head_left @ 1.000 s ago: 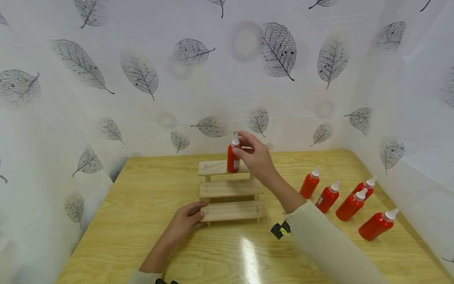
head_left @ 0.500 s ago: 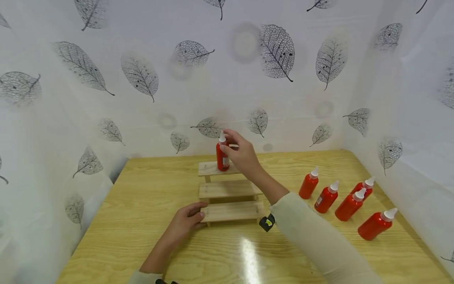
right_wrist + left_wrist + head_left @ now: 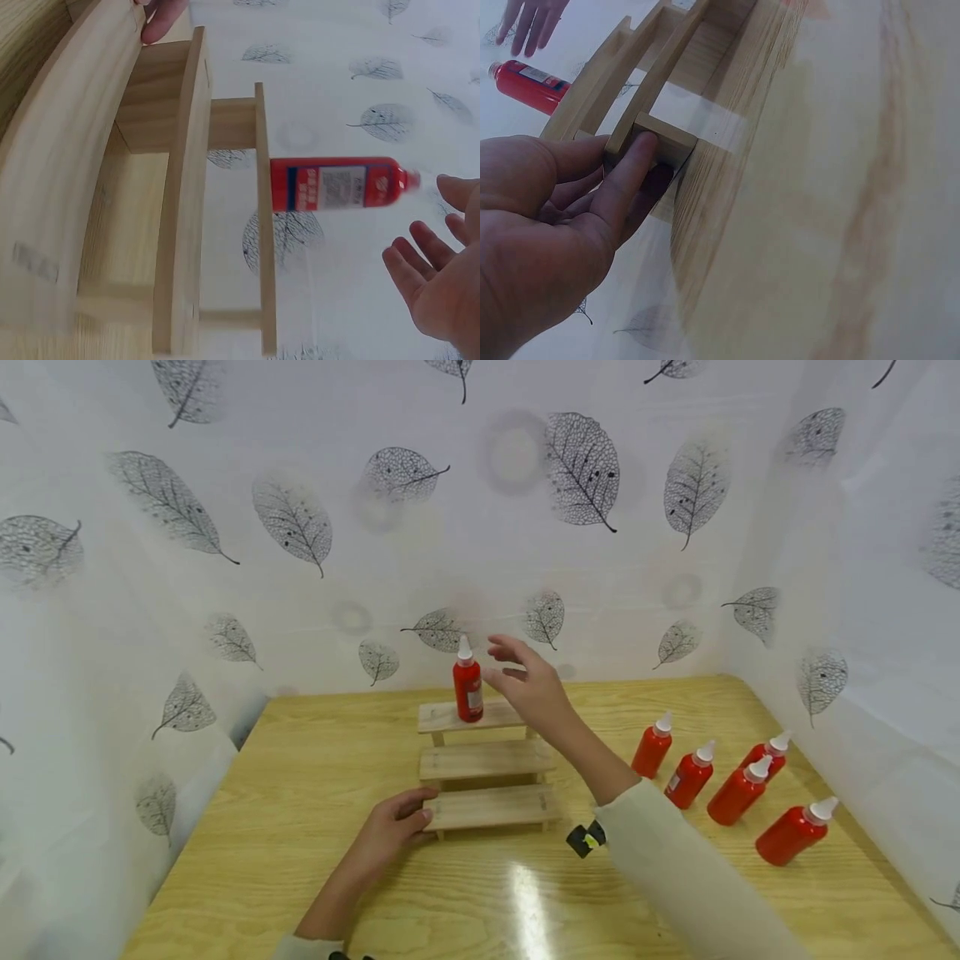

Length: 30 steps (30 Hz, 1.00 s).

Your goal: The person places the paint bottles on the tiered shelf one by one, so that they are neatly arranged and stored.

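A three-step wooden display stand (image 3: 487, 760) stands on the table. On the left of its top step, a red squeeze bottle (image 3: 468, 693) with a white pointed cap stands upright. My right hand (image 3: 537, 690) is in the air just right of the bottle, fingers spread and apart from it; the right wrist view also shows a gap between this hand (image 3: 442, 270) and the bottle (image 3: 337, 184). My left hand (image 3: 392, 831) holds the left end of the lowest step. In the left wrist view its thumb and fingers (image 3: 626, 184) pinch that wooden end.
Several more red squeeze bottles (image 3: 737, 795) with white caps stand on the right of the wooden table (image 3: 300, 793). A white leaf-print sheet (image 3: 465, 543) rises behind the table and along both sides.
My right hand carried the bottle left along the top step, let it go, then drew back to the right. The left hand has stayed at the lowest step.
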{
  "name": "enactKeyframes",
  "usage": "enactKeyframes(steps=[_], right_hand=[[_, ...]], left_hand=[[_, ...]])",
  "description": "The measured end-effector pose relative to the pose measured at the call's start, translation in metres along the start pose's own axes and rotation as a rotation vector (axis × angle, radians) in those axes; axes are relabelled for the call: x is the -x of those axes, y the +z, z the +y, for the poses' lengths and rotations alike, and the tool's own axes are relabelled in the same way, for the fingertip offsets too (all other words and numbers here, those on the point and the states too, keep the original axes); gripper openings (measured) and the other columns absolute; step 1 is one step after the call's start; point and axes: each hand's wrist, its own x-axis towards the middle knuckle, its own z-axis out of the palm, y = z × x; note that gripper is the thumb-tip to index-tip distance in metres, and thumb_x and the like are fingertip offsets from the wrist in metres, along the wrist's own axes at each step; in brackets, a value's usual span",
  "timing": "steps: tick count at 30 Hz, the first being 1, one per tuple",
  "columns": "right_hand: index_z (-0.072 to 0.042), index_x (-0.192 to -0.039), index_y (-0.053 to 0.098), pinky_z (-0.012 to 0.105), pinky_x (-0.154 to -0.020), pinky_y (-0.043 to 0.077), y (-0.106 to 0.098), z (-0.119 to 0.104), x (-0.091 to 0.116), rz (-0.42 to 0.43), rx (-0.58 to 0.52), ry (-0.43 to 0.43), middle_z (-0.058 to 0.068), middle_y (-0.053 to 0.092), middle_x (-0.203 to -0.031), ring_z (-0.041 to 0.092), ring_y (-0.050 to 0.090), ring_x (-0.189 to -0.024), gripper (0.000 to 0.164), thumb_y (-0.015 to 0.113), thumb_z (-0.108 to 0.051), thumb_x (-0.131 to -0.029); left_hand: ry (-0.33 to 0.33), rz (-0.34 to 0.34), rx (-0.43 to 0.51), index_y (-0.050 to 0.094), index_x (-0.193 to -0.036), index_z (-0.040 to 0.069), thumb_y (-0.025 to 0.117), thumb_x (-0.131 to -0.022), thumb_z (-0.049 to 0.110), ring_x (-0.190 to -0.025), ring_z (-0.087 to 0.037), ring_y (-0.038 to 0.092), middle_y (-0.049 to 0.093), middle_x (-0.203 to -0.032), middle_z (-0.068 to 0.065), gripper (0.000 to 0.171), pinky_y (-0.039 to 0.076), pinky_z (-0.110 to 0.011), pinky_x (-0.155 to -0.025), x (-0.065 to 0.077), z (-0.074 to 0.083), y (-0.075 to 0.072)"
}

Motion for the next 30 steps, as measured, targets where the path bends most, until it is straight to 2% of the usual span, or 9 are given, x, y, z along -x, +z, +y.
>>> enactKeyframes(steps=[8, 12, 16, 20, 24, 27, 30], right_hand=[[-0.021, -0.147, 0.052, 0.045, -0.12, 0.038, -0.052, 0.003, 0.046, 0.074, 0.131, -0.033, 0.007, 0.06, -0.139, 0.025, 0.049, -0.136, 0.053, 0.069, -0.03, -0.098], [-0.027, -0.147, 0.051, 0.054, -0.119, 0.036, -0.08, 0.004, 0.073, 0.107, 0.206, 0.029, 0.004, 0.058, -0.142, 0.028, 0.044, -0.14, 0.052, 0.067, -0.035, -0.098], [-0.033, -0.149, 0.048, 0.065, -0.112, 0.037, -0.106, 0.002, 0.1, 0.13, 0.295, 0.098, 0.001, 0.054, -0.146, 0.031, 0.038, -0.144, 0.053, 0.065, -0.04, -0.099], [-0.029, -0.15, 0.048, 0.071, -0.106, 0.038, -0.128, -0.001, 0.128, 0.15, 0.382, 0.143, 0.004, 0.051, -0.149, 0.035, 0.036, -0.144, 0.056, 0.066, -0.041, -0.098], [-0.026, -0.151, 0.046, 0.078, -0.103, 0.034, -0.152, 0.0, 0.156, 0.18, 0.458, 0.169, 0.01, 0.047, -0.152, 0.042, 0.035, -0.141, 0.058, 0.067, -0.036, -0.098], [-0.027, -0.152, 0.046, 0.079, -0.102, 0.033, -0.172, 0.003, 0.177, 0.24, 0.529, 0.191, 0.011, 0.045, -0.153, 0.037, 0.035, -0.14, 0.058, 0.068, -0.032, -0.098], [-0.023, -0.15, 0.049, 0.078, -0.11, 0.026, -0.191, 0.007, 0.197, 0.329, 0.588, 0.21, 0.003, 0.042, -0.156, 0.027, 0.031, -0.144, 0.056, 0.069, -0.027, -0.097]], left_hand=[[-0.003, 0.01, -0.002, 0.047, -0.145, -0.004, 0.056, -0.104, 0.013, -0.128, -0.034, 0.055, 0.045, -0.149, -0.028, 0.046, 0.059, -0.033, -0.097, 0.0, 0.0, 0.001], [-0.003, 0.016, -0.006, 0.048, -0.144, -0.003, 0.057, -0.103, 0.013, -0.126, -0.033, 0.057, 0.047, -0.147, -0.029, 0.045, 0.06, -0.032, -0.096, -0.001, -0.001, 0.0], [0.003, 0.012, -0.003, 0.048, -0.144, -0.004, 0.058, -0.103, 0.013, -0.124, -0.032, 0.058, 0.049, -0.144, -0.029, 0.046, 0.06, -0.032, -0.095, -0.001, -0.004, 0.0], [0.001, -0.001, 0.01, 0.047, -0.145, -0.004, 0.058, -0.103, 0.014, -0.125, -0.032, 0.057, 0.047, -0.146, -0.028, 0.047, 0.059, -0.033, -0.097, -0.002, -0.007, 0.0], [-0.008, -0.002, 0.023, 0.046, -0.146, -0.004, 0.058, -0.103, 0.014, -0.122, -0.029, 0.059, 0.049, -0.143, -0.027, 0.047, 0.059, -0.033, -0.097, -0.003, -0.007, 0.0], [-0.008, -0.001, 0.018, 0.047, -0.145, -0.004, 0.058, -0.103, 0.014, -0.12, -0.027, 0.06, 0.051, -0.141, -0.027, 0.047, 0.059, -0.033, -0.097, -0.003, -0.007, 0.0], [-0.002, 0.0, 0.014, 0.047, -0.145, -0.004, 0.058, -0.104, 0.015, -0.12, -0.027, 0.06, 0.052, -0.14, -0.028, 0.047, 0.059, -0.034, -0.097, -0.003, -0.006, 0.0]])
